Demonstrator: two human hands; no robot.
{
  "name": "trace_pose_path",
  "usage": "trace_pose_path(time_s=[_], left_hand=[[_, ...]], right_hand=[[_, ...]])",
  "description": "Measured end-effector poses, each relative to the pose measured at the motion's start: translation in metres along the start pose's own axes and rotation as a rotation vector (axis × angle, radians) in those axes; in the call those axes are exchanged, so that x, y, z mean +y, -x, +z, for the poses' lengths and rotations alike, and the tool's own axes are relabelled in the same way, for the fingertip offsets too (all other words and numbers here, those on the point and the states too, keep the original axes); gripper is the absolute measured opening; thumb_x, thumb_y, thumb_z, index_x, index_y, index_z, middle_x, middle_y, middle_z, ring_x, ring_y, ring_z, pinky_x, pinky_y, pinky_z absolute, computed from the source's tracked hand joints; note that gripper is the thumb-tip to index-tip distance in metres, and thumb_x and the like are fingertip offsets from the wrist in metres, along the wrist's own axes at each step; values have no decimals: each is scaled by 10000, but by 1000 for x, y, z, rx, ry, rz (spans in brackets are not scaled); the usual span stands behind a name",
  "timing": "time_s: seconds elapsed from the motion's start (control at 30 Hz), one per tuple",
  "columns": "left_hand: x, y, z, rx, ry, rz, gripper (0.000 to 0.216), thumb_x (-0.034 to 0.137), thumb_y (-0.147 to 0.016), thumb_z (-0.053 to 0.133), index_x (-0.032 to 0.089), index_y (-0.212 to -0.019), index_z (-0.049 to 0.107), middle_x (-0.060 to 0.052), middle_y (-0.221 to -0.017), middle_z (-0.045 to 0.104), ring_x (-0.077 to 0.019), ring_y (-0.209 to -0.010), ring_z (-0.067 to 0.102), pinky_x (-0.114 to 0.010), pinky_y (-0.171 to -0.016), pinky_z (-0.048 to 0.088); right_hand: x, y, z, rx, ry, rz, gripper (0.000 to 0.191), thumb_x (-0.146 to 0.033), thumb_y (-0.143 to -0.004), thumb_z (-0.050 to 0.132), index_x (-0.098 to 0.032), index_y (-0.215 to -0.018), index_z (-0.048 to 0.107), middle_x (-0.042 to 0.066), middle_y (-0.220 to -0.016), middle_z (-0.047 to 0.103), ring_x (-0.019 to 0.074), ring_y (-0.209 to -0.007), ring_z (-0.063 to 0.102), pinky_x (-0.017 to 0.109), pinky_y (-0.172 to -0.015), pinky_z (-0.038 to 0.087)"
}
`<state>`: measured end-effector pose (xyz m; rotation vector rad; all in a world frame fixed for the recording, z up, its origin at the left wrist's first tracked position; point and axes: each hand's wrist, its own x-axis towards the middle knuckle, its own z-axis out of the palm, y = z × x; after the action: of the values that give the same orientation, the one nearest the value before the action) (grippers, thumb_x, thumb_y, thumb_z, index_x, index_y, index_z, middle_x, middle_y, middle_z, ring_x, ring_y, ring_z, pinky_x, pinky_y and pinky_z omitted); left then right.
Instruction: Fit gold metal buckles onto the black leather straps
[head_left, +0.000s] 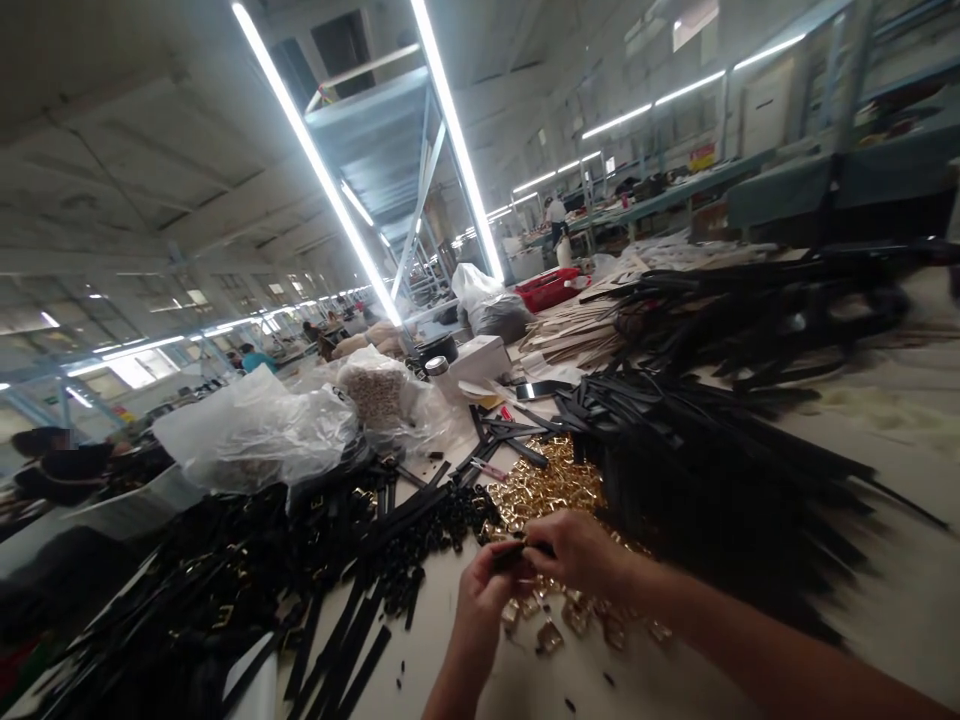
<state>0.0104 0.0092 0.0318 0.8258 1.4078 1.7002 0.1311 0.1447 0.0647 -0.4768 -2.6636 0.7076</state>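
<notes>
Close together over the table, my left hand (491, 580) and my right hand (574, 550) are both closed on a short black strap (508, 556). Its dark end shows between the fingers, and most of it is hidden by them. Whether a buckle sits on the strap I cannot tell. Behind and beneath the hands spreads a heap of gold buckles (551, 480), with a few loose ones nearer to me. Small black loops (450, 515) lie in a pile to the left of the hands.
Black straps (705, 470) form a big stack on the right. Buckled black straps (247, 570) heap up at left. Behind stand clear plastic bags (262, 430), a white box (480, 362) and a red basket (551, 288). A pink-handled tool (489, 468) lies by the buckles.
</notes>
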Motion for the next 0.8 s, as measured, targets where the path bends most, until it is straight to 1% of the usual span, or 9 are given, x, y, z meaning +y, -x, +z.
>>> trace_pose_path(time_s=[0.07,0.13,0.2,0.3,0.37,0.47,0.63,0.7,0.8], left_hand=[[5,3,-1,-48,42,-12,299,307,-758,699,160,-1019,699,-118,-926,701,-243,-830,663,-349,-760,531],[7,4,-3,-53,60,-12,254,344,-777,716,167,-959,705,-95,-860,693,-206,-753,659,-313,-722,529],[7,5,-4,-71,72,-18,271,383,-773,742,184,-952,700,-82,-895,684,-180,-723,655,-287,-696,528],[11,8,-5,-169,84,-89,422,414,-755,766,215,-1112,666,-110,-1083,663,-214,-835,675,-310,-750,538],[16,9,-5,-226,77,-155,498,437,-747,770,197,-1166,649,-129,-1056,677,-234,-849,684,-333,-765,544],[20,9,-6,-212,46,-176,498,442,-692,812,165,-1085,684,-110,-920,707,-212,-748,690,-325,-723,554],[19,6,-11,-92,-31,-176,373,396,-628,855,138,-846,698,-66,-740,700,-174,-604,666,-278,-608,555],[21,5,-12,-59,-34,-168,379,400,-598,869,135,-801,692,-61,-698,690,-175,-573,659,-275,-577,555],[24,6,-11,-26,-49,-139,394,413,-575,876,134,-779,686,-65,-689,689,-181,-567,657,-274,-558,551]], right_hand=[[3,-2,-4,-14,-56,-7,194,-295,-790,550,-161,-679,638,20,-640,604,112,-583,471,243,-546,248],[5,-2,-6,-65,-152,-41,206,-289,-790,559,-149,-653,626,6,-603,564,103,-572,448,236,-537,259],[5,-2,-5,-134,-285,-78,210,-281,-798,555,-145,-657,629,-7,-583,533,95,-557,424,228,-525,273],[5,0,-3,-241,-488,-111,228,-310,-820,545,-140,-708,648,-15,-597,532,85,-537,407,218,-510,294],[4,0,-3,-291,-539,-114,236,-317,-818,547,-128,-722,650,-12,-605,537,78,-528,403,213,-503,297],[4,0,-5,-328,-504,-108,242,-313,-807,552,-110,-720,650,-17,-592,516,69,-521,386,207,-502,283],[5,-2,-9,-325,-395,-146,248,-319,-826,551,-110,-721,633,-21,-596,489,74,-561,401,210,-537,263],[5,-3,-11,-294,-343,-176,252,-325,-838,552,-123,-705,621,-20,-595,489,79,-569,398,219,-554,250],[4,-3,-16,-190,-207,-215,240,-347,-847,575,-148,-722,629,-6,-633,521,94,-602,407,236,-586,229]])
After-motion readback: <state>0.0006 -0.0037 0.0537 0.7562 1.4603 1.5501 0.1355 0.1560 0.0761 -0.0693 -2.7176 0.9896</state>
